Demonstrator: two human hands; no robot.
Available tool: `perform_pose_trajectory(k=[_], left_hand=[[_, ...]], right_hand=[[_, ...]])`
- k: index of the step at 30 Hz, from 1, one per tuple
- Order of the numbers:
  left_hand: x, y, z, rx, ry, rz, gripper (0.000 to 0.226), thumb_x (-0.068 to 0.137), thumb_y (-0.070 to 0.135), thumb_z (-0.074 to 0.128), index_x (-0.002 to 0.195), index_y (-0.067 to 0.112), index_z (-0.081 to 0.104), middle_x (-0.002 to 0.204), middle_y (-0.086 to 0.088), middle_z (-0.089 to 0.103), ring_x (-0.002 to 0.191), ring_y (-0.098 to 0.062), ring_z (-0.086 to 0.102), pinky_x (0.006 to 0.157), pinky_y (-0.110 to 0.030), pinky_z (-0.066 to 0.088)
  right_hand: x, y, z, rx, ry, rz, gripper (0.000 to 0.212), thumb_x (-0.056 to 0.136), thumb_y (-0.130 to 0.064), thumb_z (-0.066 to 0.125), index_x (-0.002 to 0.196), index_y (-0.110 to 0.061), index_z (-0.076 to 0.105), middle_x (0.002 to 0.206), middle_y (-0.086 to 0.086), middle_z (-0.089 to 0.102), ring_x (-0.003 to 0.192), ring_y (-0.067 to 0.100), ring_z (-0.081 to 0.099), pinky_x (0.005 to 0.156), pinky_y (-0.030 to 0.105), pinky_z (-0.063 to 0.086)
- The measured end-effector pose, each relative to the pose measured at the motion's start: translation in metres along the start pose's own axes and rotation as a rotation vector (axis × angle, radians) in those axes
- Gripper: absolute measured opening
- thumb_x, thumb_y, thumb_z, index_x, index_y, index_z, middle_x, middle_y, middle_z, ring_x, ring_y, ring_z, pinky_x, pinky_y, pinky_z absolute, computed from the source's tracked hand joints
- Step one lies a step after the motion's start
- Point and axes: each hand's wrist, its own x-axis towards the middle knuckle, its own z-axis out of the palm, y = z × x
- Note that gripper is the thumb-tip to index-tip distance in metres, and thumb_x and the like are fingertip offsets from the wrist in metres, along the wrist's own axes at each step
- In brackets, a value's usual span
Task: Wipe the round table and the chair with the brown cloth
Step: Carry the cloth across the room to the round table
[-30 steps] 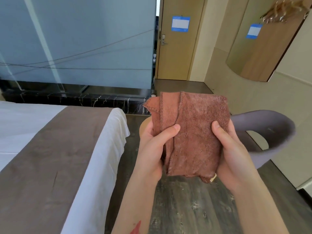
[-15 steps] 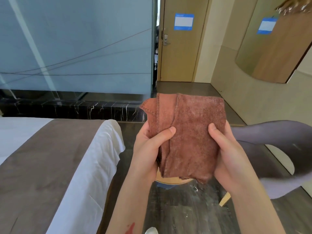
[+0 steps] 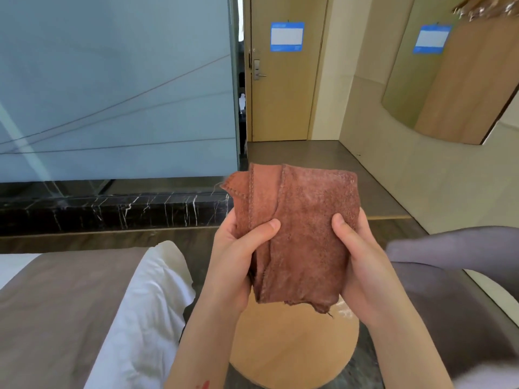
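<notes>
- Two hands up in front of you, both on the brown cloth [image 3: 297, 234], which hangs folded in the air above the round worktop [image 3: 295, 346] without touching it.
- Your left hand [image 3: 236, 265] grips the cloth's left side: thumb pressed across the front face, remaining fingers wrapped behind (not visible from the head view).
- Your right hand [image 3: 362, 273] grips the right side the same way, thumb on the front, fingers behind.
- Cloth condition: several layers, stitched hems showing at the upper left, a frayed corner with loose threads hanging at the lower right.
- Round worktop: light wood, directly below the cloth and between your forearms; its near edge is partly covered by your arms.
- Chair [image 3: 455, 270]: grey, curved back, just right of the worktop; blurred here.
- Bed [image 3: 84, 304] at lower left, white sheet with a brown runner, its corner near the worktop.
- Background: frosted glass partition [image 3: 118, 88] at left, wooden door [image 3: 283, 80] with a blue-bordered notice [image 3: 287, 36], mirror [image 3: 455, 77] on the right wall.
</notes>
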Motion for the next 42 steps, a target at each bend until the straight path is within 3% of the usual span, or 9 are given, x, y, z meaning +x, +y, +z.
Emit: perform_pose_trajectory(k=[7,15,20,25,32,36,42], left_hand=[[0.053,0.001,-0.010,0.007,0.105,0.044,0.029,0.076,-0.004,0.062,0.088,0.021,0.067,0.077,0.006,0.075,0.074,-0.010,0.071,0.060,-0.021,0.056],[0.104,-0.030,0.030,-0.046,0.153,0.046,0.031,0.062,0.006,0.068,0.088,0.023,0.068,0.081,0.003,0.076,0.077,-0.013,0.072,0.065,-0.027,0.056],[0.136,-0.046,0.062,-0.061,0.182,0.016,0.027,0.077,-0.003,0.062,0.091,0.020,0.067,0.078,0.004,0.075,0.073,-0.011,0.072,0.058,-0.024,0.056],[0.161,-0.056,0.071,-0.045,0.163,-0.020,0.027,0.078,-0.002,0.062,0.093,0.020,0.066,0.078,0.005,0.075,0.072,-0.010,0.072,0.058,-0.023,0.056],[0.183,-0.080,0.062,-0.014,0.135,-0.115,0.026,0.078,-0.002,0.062,0.091,0.020,0.066,0.076,0.004,0.075,0.070,-0.010,0.072,0.057,-0.023,0.057],[0.192,-0.110,0.052,-0.008,0.144,-0.211,0.025,0.078,-0.002,0.062,0.094,0.017,0.065,0.075,0.004,0.076,0.071,-0.011,0.072,0.060,-0.024,0.057],[0.200,-0.177,0.023,0.048,0.216,-0.380,0.028,0.076,0.001,0.065,0.098,0.017,0.065,0.086,0.001,0.075,0.080,-0.014,0.071,0.069,-0.029,0.055]], right_hand=[[0.069,0.010,0.005,0.044,-0.055,0.090,0.032,0.072,-0.030,0.057,0.102,-0.041,0.060,0.099,-0.011,0.074,0.093,0.008,0.069,0.079,0.035,0.054],[0.127,-0.010,-0.039,0.027,-0.114,0.110,0.030,0.072,-0.031,0.056,0.100,-0.041,0.060,0.092,-0.014,0.074,0.088,0.005,0.070,0.073,0.031,0.054],[0.162,-0.017,-0.069,0.043,-0.051,0.134,0.020,0.089,-0.025,0.052,0.097,-0.041,0.059,0.100,-0.012,0.071,0.094,0.009,0.068,0.072,0.032,0.054],[0.184,-0.017,-0.085,0.057,0.002,0.134,0.023,0.090,-0.024,0.051,0.107,-0.039,0.056,0.114,-0.006,0.065,0.104,0.014,0.063,0.078,0.035,0.053],[0.196,0.001,-0.099,0.069,0.072,0.182,0.023,0.090,-0.026,0.051,0.106,-0.040,0.056,0.114,-0.005,0.065,0.103,0.015,0.064,0.075,0.036,0.055],[0.204,0.023,-0.117,0.022,0.123,0.214,0.020,0.090,-0.027,0.051,0.100,-0.044,0.057,0.107,-0.011,0.067,0.092,0.009,0.069,0.070,0.031,0.058],[0.213,0.088,-0.154,-0.021,0.245,0.328,0.037,0.092,-0.026,0.050,0.128,-0.036,0.046,0.119,-0.006,0.062,0.103,0.012,0.063,0.078,0.036,0.054]])
